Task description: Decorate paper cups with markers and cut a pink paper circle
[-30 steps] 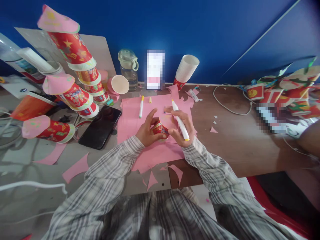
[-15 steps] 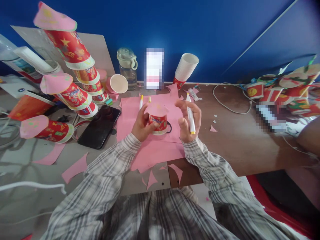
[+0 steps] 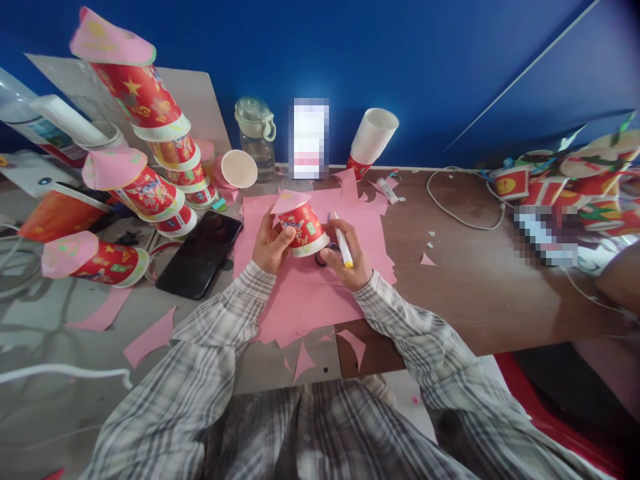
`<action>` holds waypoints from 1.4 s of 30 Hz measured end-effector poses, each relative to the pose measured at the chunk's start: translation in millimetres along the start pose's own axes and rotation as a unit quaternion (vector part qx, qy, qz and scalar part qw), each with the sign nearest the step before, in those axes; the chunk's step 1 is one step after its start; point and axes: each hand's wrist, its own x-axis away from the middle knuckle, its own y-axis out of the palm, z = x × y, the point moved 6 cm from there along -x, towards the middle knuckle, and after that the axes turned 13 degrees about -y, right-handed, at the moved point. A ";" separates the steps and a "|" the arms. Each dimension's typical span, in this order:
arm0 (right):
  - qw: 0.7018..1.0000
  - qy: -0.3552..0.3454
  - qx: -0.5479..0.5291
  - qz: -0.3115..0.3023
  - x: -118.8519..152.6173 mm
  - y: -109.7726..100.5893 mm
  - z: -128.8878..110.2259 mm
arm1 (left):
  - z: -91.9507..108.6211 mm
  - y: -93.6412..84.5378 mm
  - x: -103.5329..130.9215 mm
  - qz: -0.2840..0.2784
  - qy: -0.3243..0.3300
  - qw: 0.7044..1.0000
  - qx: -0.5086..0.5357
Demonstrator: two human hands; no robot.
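My left hand (image 3: 273,247) is closed around a red patterned paper cup (image 3: 303,227), which is upside down and tilted, with a pink paper cone (image 3: 290,200) on top. A white marker with yellow ends (image 3: 343,240) is gripped in my right hand (image 3: 350,263). The right fingertips are at the cup's lower rim; whether they press on it I cannot tell. Behind the cup's rim shows a dark loop, likely a scissors handle (image 3: 321,259), mostly hidden. Pink paper sheets (image 3: 300,307) lie under both hands.
Stacked red cups with pink cones (image 3: 155,100) stand at left, beside a black phone (image 3: 200,257). At the back are a water bottle (image 3: 256,137), a lit blurred screen (image 3: 310,140) and nested cups (image 3: 373,137). A glue stick (image 3: 387,191) and paper scraps lie about; another person's arm (image 3: 620,273) is at right.
The cup has tilted and risen slightly to the left in my left hand. My right hand has moved left with the marker, up to the cup's rim.
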 end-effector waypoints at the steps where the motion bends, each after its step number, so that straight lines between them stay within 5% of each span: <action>1: 1.000 -0.007 0.006 -0.005 0.4 0.8 0.0 | 0.5 0.1 0.1 -0.003 -0.002 1.000 0.000; 16: 0.979 -0.127 0.152 0.051 4.2 -1.5 -5.7 | -3.4 22.1 10.9 -0.095 -0.086 0.992 0.020; 33: 0.965 -0.123 0.213 0.090 5.4 -10.8 -5.5 | -13.8 38.9 17.6 -0.184 -0.107 0.976 -0.053; 42: 0.961 -0.132 0.218 0.103 3.5 -13.5 0.3 | -24.6 27.3 10.5 -0.191 -0.127 0.964 -0.131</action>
